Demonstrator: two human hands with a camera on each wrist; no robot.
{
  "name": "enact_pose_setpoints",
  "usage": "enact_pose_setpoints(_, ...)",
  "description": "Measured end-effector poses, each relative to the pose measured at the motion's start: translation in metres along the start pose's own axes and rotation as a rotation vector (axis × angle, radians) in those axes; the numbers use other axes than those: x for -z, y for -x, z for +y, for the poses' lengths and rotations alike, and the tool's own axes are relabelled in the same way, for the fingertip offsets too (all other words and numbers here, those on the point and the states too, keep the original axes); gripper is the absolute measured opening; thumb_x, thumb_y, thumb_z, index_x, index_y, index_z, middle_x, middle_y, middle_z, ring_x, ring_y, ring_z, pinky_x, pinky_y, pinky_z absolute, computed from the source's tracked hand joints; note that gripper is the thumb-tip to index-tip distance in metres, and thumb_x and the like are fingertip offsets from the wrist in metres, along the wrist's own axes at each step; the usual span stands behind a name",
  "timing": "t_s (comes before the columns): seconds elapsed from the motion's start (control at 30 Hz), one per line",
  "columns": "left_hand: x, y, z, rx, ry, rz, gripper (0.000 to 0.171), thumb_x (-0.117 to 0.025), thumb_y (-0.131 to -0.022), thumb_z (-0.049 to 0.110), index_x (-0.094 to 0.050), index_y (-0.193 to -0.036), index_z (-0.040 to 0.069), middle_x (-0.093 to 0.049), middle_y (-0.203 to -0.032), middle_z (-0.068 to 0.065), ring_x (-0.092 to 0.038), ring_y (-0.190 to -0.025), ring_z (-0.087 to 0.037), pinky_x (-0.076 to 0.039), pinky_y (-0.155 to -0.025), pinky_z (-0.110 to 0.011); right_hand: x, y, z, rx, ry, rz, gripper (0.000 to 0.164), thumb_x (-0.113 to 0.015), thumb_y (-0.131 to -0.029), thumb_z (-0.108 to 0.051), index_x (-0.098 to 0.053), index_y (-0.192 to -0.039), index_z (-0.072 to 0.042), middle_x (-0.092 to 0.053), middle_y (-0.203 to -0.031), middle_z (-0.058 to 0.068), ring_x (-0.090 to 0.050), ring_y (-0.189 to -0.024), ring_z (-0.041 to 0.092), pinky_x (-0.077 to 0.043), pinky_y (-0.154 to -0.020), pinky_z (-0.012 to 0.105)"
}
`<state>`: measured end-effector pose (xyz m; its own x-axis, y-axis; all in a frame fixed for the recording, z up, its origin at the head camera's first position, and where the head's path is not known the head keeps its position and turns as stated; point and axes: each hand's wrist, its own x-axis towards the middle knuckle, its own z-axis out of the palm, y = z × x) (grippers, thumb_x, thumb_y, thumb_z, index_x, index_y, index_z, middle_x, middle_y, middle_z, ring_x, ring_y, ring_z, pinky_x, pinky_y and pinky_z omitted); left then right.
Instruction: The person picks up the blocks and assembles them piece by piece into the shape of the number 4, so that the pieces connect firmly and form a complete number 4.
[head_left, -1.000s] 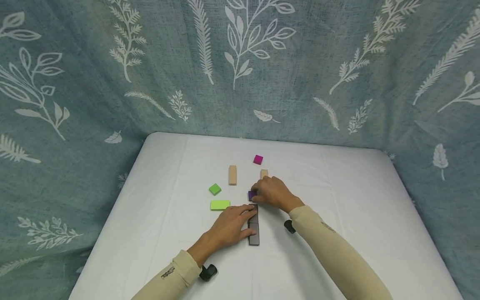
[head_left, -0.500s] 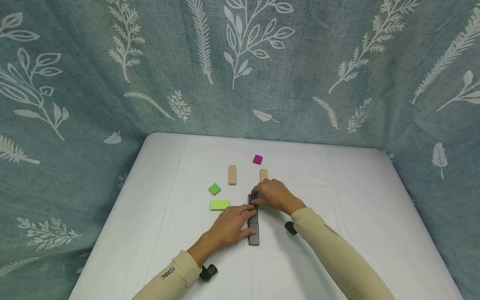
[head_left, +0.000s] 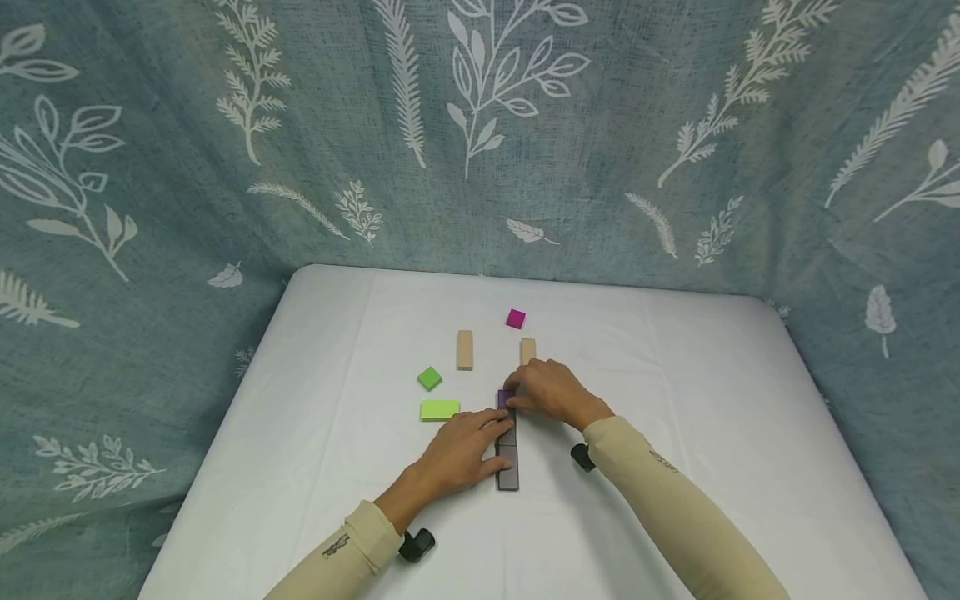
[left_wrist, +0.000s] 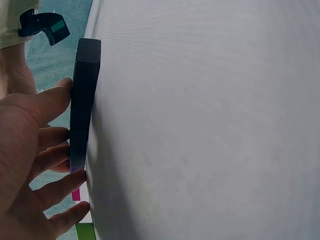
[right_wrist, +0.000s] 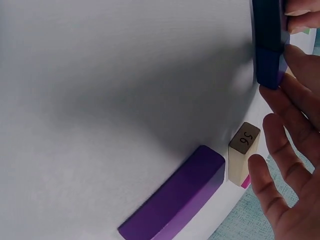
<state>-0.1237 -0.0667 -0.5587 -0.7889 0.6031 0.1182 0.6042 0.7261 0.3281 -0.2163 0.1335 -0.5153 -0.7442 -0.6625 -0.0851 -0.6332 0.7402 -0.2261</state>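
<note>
Two dark grey rectangular blocks (head_left: 507, 468) lie end to end in a line on the white table. My left hand (head_left: 461, 454) touches their left side, thumb on the nearer block and fingertips by the farther one. A small purple block (head_left: 505, 398) sits against the far end of this row. My right hand (head_left: 553, 392) pinches it between thumb and index finger, the other fingers spread. In the right wrist view the small block (right_wrist: 268, 68) looks flush with the dark block (right_wrist: 270, 22). A longer purple block (right_wrist: 175, 195) lies near the right hand, concealed in the head view.
Beyond the hands are two wooden blocks, one at left (head_left: 465, 350) and one partly covered (head_left: 528, 348), and a magenta block (head_left: 516, 318). A green square block (head_left: 430, 378) and a lime block (head_left: 438, 410) lie left. Patterned cloth (head_left: 480, 208) hangs behind the table.
My right hand has drawn the small purple block nearer, closing its gap to the dark row, then shifted it slightly right. The left hand has stayed in place.
</note>
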Motion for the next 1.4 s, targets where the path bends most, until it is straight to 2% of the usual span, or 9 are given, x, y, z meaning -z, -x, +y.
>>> enact_pose_setpoints(0.53, -0.001, -0.002, -0.001, 0.005, 0.000, -0.012, 0.061, -0.069, -0.093, 0.050, -0.061, -0.141, 0.013, -0.055, -0.146, -0.003, -0.050, -0.135, -0.016, -0.039, -0.110, -0.041, -0.005, 0.001, 0.003, -0.032, -0.019, -0.009, 0.028, -0.077, -0.091, -0.029, -0.077, -0.116, -0.016, -0.074, -0.111, -0.005, -0.064, -0.100, 0.016, -0.052, -0.089, 0.040)
enact_pose_setpoints(1.0, 0.004, -0.003, 0.002, 0.020, 0.018, -0.015, 0.058, -0.071, -0.093, 0.048, -0.062, -0.140, 0.015, -0.054, -0.146, -0.002, -0.050, -0.134, -0.017, -0.042, -0.107, -0.044, -0.013, 0.008, 0.001, -0.107, -0.121, 0.011, 0.029, -0.073, -0.095, -0.028, -0.073, -0.121, -0.016, -0.072, -0.114, -0.003, -0.066, -0.104, 0.016, -0.052, -0.092, 0.042)
enact_pose_setpoints(1.2, 0.004, -0.004, 0.002, 0.019, 0.027, -0.014, 0.058, -0.071, -0.093, 0.048, -0.062, -0.139, 0.014, -0.054, -0.146, -0.002, -0.050, -0.134, -0.016, -0.041, -0.106, -0.044, -0.017, 0.012, 0.000, -0.124, -0.153, 0.036, 0.030, -0.072, -0.096, -0.027, -0.071, -0.123, -0.015, -0.071, -0.119, -0.002, -0.065, -0.110, 0.017, -0.050, -0.096, 0.044)
enact_pose_setpoints(1.4, 0.001, -0.003, -0.001, 0.000, 0.054, 0.015, 0.062, -0.071, -0.092, 0.048, -0.060, -0.142, 0.014, -0.051, -0.148, -0.002, -0.051, -0.133, -0.016, -0.043, -0.104, -0.046, -0.018, 0.018, -0.002, -0.133, -0.162, 0.045, 0.035, -0.070, -0.097, -0.029, -0.069, -0.129, -0.015, -0.069, -0.125, 0.000, -0.064, -0.116, 0.020, -0.050, -0.099, 0.044)
